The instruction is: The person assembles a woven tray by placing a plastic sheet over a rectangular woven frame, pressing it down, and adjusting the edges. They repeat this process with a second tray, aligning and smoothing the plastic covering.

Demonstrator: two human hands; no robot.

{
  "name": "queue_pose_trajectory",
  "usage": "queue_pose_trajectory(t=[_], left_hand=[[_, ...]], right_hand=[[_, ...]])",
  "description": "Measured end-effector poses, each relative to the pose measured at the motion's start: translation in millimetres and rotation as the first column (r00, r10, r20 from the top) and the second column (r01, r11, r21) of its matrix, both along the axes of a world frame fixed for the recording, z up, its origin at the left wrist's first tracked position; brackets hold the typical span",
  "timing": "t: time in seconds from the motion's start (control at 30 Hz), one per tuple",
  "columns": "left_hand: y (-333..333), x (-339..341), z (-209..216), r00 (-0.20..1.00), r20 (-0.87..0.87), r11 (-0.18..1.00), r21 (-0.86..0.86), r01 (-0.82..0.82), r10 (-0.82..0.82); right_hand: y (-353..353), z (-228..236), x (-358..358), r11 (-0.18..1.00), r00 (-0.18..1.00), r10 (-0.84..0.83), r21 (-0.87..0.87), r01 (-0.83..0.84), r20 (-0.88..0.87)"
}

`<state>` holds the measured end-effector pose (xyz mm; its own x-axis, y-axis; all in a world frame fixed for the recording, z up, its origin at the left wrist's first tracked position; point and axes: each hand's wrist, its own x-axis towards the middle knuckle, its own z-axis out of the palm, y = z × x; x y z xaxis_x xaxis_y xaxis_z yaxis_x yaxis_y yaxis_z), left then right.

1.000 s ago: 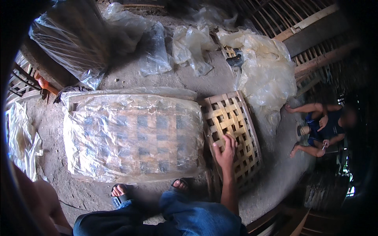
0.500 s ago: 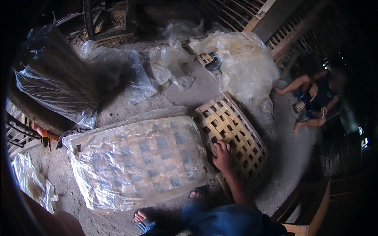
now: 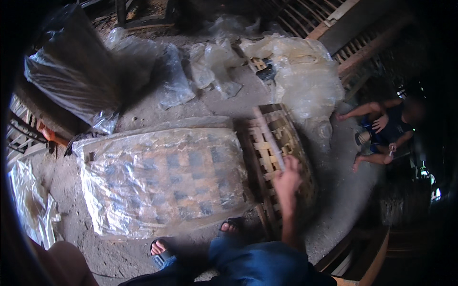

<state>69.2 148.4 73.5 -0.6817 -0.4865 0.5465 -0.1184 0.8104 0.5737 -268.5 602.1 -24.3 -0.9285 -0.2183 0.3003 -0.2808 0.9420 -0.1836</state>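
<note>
My right hand point(image 3: 287, 177) is closed on the upper edge of a woven bamboo crate point(image 3: 289, 136), at a pale wooden strip running along it. The crate stands tilted, and its lattice shows on both sides of that strip. I cannot tell whether its lid or the whole crate is raised. Just left of it lies a large woven panel wrapped in clear plastic point(image 3: 162, 181), with dark squares showing through. My left hand is out of view; only bare skin appears at the lower left edge.
Crumpled plastic sheets point(image 3: 305, 71) lie at the back and right. A tall plastic-wrapped stack point(image 3: 71, 66) stands at the far left. Another person point(image 3: 381, 124) sits on the right. A wooden frame point(image 3: 367, 257) is at the lower right. My sandalled feet point(image 3: 160, 250) are near the wrapped panel.
The crate's left edge has come up, so it is now tilted instead of lying flat. My right hand has moved up and right with that edge. The view has shifted slightly.
</note>
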Motion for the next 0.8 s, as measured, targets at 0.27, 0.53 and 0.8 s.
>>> queue_pose_trajectory(t=[0.27,0.53,0.8], left_hand=[[2.9,11.8,13.4,1.000,-0.015,0.999,-0.042,-0.008,0.007],[-7.5,19.6,24.8,0.996,-0.064,0.990,-0.122,-0.070,0.063],[-30.6,-6.7,66.3,0.967,-0.236,0.942,-0.294,-0.163,0.094]], right_hand=[[81.2,86.9,-60.3,0.996,0.925,0.055,0.083,-0.025,-0.376],[49.1,188.5,-59.1,0.981,0.826,0.171,0.175,-0.090,-0.538],[16.6,282.4,-46.7,0.923,0.836,0.354,0.016,-0.383,-0.419]])
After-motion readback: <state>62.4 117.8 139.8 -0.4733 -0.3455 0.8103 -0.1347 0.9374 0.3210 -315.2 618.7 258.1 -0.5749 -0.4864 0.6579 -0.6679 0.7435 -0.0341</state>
